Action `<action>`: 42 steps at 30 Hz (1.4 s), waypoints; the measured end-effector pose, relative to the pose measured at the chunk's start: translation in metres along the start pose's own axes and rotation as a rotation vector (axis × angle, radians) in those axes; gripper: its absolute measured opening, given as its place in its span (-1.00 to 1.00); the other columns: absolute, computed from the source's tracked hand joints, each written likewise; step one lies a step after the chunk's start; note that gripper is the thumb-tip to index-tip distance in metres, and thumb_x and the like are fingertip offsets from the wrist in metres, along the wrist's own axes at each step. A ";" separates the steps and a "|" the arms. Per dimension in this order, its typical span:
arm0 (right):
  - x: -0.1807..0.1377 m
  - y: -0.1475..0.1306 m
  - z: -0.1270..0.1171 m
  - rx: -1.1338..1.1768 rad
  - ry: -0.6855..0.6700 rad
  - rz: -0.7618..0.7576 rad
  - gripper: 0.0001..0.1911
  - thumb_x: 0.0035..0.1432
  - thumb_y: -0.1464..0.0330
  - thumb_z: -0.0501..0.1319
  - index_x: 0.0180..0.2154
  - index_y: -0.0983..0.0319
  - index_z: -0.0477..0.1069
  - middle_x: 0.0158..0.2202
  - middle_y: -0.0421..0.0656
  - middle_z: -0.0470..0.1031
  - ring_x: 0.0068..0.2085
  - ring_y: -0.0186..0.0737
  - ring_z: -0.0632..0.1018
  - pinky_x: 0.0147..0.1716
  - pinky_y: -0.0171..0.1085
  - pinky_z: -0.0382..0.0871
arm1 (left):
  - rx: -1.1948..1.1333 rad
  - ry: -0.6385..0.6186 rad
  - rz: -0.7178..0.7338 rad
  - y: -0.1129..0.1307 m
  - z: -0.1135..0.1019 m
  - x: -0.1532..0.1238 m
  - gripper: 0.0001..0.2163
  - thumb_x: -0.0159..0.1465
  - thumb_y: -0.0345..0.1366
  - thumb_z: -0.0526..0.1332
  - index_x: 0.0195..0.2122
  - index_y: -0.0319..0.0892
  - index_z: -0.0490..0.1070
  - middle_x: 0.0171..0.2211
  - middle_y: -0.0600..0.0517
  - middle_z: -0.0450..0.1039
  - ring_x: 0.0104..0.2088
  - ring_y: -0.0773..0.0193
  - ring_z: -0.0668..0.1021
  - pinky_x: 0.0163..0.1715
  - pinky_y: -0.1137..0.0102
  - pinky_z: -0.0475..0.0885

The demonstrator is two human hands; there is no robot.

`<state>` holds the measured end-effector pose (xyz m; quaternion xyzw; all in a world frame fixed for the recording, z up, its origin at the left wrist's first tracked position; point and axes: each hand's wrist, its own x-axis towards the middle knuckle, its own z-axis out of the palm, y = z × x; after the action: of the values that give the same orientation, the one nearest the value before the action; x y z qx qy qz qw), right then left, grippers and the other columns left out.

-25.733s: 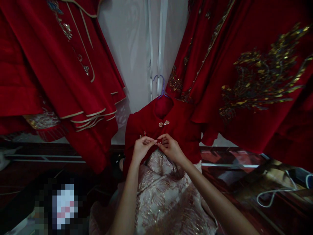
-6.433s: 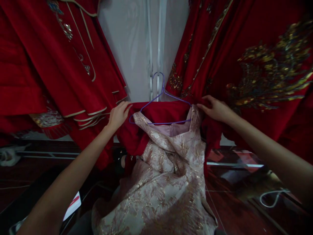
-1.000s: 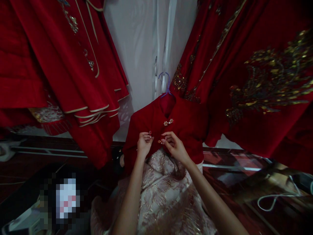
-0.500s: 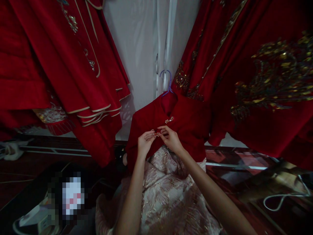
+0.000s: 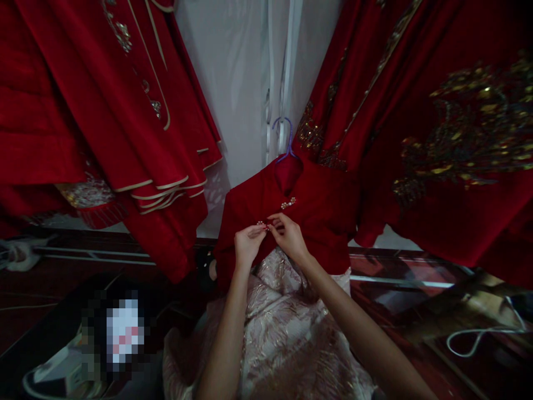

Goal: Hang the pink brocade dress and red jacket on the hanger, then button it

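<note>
A short red jacket hangs on a purple hanger over a pale pink brocade dress. My left hand and my right hand meet at the jacket's front. Both pinch a small pearl clasp between their fingertips, each on one half of it. A second pearl clasp sits fastened just above, below the collar.
Long red garments with gold trim hang at the left, and a red robe with heavy gold embroidery at the right. A white panel stands behind. A white cable lies at the lower right, and a blurred patch at the lower left.
Since a second ago my two hands have come together at the lower clasp, whose halves were apart. Several seconds back the jacket was spread wide open on the hanger.
</note>
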<state>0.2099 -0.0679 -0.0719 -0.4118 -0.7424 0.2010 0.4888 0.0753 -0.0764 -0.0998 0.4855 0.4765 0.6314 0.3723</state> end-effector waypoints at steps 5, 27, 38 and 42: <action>0.003 -0.002 -0.005 0.057 -0.013 0.026 -0.81 0.15 0.36 0.12 -0.17 0.19 0.38 -0.30 -0.16 0.47 -0.32 -0.32 0.52 -0.34 -0.35 0.46 | 0.034 -0.058 0.069 -0.003 -0.001 0.001 -0.86 0.05 -0.39 0.26 -0.35 -0.29 0.50 -0.34 -0.09 0.56 -0.34 0.28 0.59 -0.20 0.34 0.48; -0.080 0.055 -0.039 -0.294 -0.041 0.252 -0.84 0.06 0.30 0.16 -0.31 0.24 0.33 -0.39 -0.10 0.40 -0.38 -0.21 0.45 -0.33 -0.23 0.36 | 0.500 -0.583 -0.059 -0.022 -0.041 -0.006 -0.69 -0.07 -0.45 0.26 -0.27 -0.21 0.26 -0.34 0.04 0.40 -0.34 0.36 0.48 -0.31 0.44 0.38; -0.070 0.025 -0.050 0.117 0.022 0.265 -0.78 0.02 0.34 0.18 -0.52 0.19 0.13 -0.30 -0.13 0.47 -0.25 -0.23 0.51 -0.23 -0.28 0.38 | 0.802 -0.414 0.054 0.012 -0.033 -0.011 -0.73 0.04 -0.36 0.20 -0.25 -0.15 0.17 -0.48 0.10 0.39 -0.46 0.29 0.48 -0.40 0.43 0.29; -0.070 0.031 -0.055 -0.020 0.062 0.310 -0.80 -0.01 0.27 0.23 -0.39 0.20 0.24 -0.34 -0.14 0.44 -0.35 -0.23 0.49 -0.32 -0.27 0.39 | 0.754 -0.093 0.146 0.029 -0.026 -0.007 -0.80 0.09 -0.35 0.17 -0.26 -0.12 0.19 -0.45 0.10 0.38 -0.45 0.32 0.48 -0.39 0.44 0.30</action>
<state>0.2846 -0.1123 -0.1085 -0.5323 -0.6566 0.2537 0.4702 0.0513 -0.0970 -0.0756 0.6491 0.6221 0.4138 0.1429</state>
